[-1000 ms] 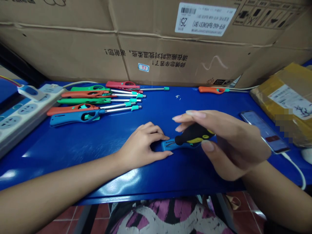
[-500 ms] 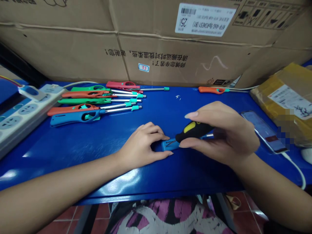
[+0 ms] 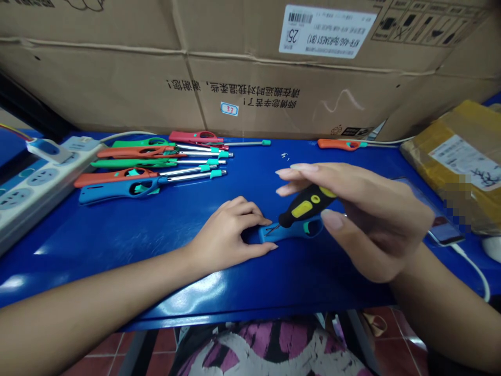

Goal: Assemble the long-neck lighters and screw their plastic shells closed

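Observation:
A blue gas lighter (image 3: 291,230) with a turquoise trigger lies on the blue table in front of me. My left hand (image 3: 237,230) grips its handle end between thumb and fingers. Above the lighter, my right hand (image 3: 364,214) holds a black and yellow screwdriver (image 3: 302,209) by its handle, fingers curled loosely around the back of it. The screwdriver tilts down to the left, its tip at the handle end of the lighter, near a slot. The lighter's metal tube is mostly hidden by my right hand.
Several coloured lighters (image 3: 121,191) lie at the back left beside a white power strip (image 3: 47,172). An orange lighter (image 3: 338,144) and tiny pale bits (image 3: 284,155) are at the back. A phone (image 3: 446,231) on a cable and a taped parcel (image 3: 456,151) stand right. A cardboard box (image 3: 242,68) walls the rear.
My right hand has shifted right and its grip has loosened, with thumb and fingers spread further apart around the handle. More of the screwdriver and lighter shows. My left hand stays put.

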The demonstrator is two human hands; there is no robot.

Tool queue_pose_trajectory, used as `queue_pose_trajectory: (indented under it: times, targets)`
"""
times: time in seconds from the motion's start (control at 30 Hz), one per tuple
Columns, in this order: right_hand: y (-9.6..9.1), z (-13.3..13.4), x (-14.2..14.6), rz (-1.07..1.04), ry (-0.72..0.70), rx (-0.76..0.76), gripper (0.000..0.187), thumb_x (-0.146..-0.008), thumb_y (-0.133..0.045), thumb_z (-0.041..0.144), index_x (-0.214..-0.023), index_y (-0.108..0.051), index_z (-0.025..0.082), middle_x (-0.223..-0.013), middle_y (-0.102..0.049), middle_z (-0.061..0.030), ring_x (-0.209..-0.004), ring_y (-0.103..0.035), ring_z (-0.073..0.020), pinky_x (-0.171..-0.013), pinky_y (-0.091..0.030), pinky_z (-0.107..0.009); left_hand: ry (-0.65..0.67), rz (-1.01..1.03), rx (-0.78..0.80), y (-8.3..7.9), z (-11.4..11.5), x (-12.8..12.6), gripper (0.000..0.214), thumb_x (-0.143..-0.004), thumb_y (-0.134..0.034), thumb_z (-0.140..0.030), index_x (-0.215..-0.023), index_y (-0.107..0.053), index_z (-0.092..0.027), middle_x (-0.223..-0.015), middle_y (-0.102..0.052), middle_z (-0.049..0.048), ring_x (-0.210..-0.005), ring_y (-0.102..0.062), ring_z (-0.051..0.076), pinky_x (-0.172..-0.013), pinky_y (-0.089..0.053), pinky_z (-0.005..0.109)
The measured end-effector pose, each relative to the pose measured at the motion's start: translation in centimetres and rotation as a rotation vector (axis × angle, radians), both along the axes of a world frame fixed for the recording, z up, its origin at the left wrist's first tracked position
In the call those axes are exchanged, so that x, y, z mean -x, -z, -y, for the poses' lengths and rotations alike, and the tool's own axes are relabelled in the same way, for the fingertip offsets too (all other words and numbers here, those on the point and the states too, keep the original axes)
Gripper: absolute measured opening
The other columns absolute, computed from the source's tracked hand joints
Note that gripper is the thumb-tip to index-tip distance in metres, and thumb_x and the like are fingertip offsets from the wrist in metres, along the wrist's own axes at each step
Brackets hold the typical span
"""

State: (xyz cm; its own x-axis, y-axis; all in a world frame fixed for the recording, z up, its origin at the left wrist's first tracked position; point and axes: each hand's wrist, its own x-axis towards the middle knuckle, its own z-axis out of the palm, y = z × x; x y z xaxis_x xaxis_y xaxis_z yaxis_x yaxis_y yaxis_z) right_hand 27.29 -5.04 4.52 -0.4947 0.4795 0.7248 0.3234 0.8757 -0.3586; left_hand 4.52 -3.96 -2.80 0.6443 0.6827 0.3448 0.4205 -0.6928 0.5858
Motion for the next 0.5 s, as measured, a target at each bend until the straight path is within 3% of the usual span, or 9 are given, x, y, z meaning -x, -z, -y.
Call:
queue_pose_trajectory:
  times: [0.1,0.17,0.23,0.37,0.5]
  targets:
    - [-0.01,-0.21,-0.04,-0.001,0.038,-0.125,0.043,-0.093,-0.065,0.026,-0.135,-0.060,0.028,-0.105,-0.076,-0.0024,-0.087,-0.073,-0.0215,-0.075,-0.063,-0.038,0.000,-0.005,0.000,-0.04,-0.04,-0.03,0.029,-0.081,-0.081,-0.042,-0.098,-0.074,-0.019,-0.094,-0.069,0.0026,-0.087,-0.058,0.020,-0.082,-0.048,0.037]
    - [0.05,-0.35,-0.04,0.011,0.076,-0.226,0.038,-0.090,-0.072,0.035,-0.127,-0.064,0.029,-0.085,-0.073,-0.0011,-0.075,-0.070,-0.0202,-0.066,-0.061,-0.035,0.000,-0.005,0.007,-0.06,-0.03,-0.03,0.029,-0.082,-0.081,-0.041,-0.099,-0.074,-0.019,-0.094,-0.069,0.0031,-0.087,-0.059,0.020,-0.083,-0.048,0.038]
    - [0.04,-0.22,-0.09,0.036,0.093,-0.238,0.035,-0.096,-0.062,0.039,-0.129,-0.063,0.027,-0.089,-0.073,-0.0026,-0.078,-0.071,-0.0206,-0.069,-0.061,-0.036,0.001,-0.004,0.013,-0.08,-0.01,-0.03,0.030,-0.081,-0.081,-0.042,-0.100,-0.074,-0.019,-0.095,-0.070,0.0033,-0.088,-0.059,0.020,-0.084,-0.048,0.038]
    - [-0.24,0.34,-0.21,0.089,0.059,-0.032,0.046,-0.100,-0.042,0.017,-0.144,-0.052,0.022,-0.126,-0.070,-0.0060,-0.107,-0.070,-0.0224,-0.092,-0.060,-0.042,0.002,-0.001,0.007,-0.04,0.04,0.03,0.031,-0.081,-0.081,-0.043,-0.100,-0.073,-0.020,-0.096,-0.070,0.0031,-0.088,-0.059,0.020,-0.083,-0.049,0.038]
    - [-0.28,0.12,-0.11,0.076,0.074,-0.193,0.038,-0.096,-0.063,0.027,-0.133,-0.059,0.028,-0.095,-0.075,-0.0004,-0.082,-0.070,-0.0184,-0.073,-0.061,-0.033,-0.001,-0.001,0.007,0.02,0.08,0.03,0.029,-0.081,-0.081,-0.042,-0.098,-0.074,-0.020,-0.094,-0.069,0.0028,-0.088,-0.059,0.020,-0.084,-0.048,0.038]
